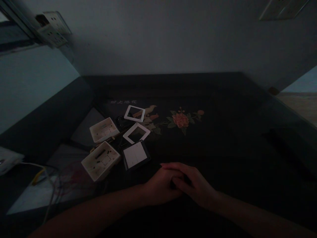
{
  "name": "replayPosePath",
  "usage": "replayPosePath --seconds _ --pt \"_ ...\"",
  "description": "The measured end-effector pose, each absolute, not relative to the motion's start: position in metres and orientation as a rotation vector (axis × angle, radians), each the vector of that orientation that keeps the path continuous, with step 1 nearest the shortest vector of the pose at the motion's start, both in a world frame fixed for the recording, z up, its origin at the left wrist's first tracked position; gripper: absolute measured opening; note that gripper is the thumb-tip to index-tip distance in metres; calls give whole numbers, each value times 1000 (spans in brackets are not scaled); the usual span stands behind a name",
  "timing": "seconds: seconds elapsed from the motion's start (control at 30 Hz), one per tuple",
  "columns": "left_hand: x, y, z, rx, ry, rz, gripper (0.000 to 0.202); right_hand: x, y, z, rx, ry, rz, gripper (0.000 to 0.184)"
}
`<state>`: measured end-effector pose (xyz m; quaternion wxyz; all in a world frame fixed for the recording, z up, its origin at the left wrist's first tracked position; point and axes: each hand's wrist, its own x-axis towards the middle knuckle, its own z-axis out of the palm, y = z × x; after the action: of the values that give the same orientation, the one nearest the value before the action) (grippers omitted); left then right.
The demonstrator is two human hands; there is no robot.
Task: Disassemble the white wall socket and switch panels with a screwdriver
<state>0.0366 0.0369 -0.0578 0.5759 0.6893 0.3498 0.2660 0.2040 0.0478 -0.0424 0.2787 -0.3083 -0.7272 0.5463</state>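
My left hand (160, 185) and my right hand (198, 186) rest together at the near side of the dark table (223, 142). Both are closed, the right laid over the fingers of the left, and no object shows in them. Left of the hands is a square switch plate (135, 155) with a white face and dark border. Beyond it are a white square frame (127, 136) and a second white frame (126, 116). A white wall mounting box (92, 167) and another mounting box (99, 129) stand open side up farther left, near small dark parts (123, 121).
Flowers (180, 120) are printed on the tabletop. At the left lie a white device (8, 160), a cable (52, 185) and a yellow item (38, 177). Wall sockets (55, 21) sit upper left. A dark flat object (289, 148) lies at right. The scene is dim.
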Motion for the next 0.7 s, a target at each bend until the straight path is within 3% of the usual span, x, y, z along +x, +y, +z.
replayPosePath --seconds 0.33,0.7 --pt "36 37 -58 1665 808 628 21 204 49 -42 -825 -1940 1473 47" --pt "36 37 -58 1716 846 550 26 202 48 -39 -833 -1941 1466 39"
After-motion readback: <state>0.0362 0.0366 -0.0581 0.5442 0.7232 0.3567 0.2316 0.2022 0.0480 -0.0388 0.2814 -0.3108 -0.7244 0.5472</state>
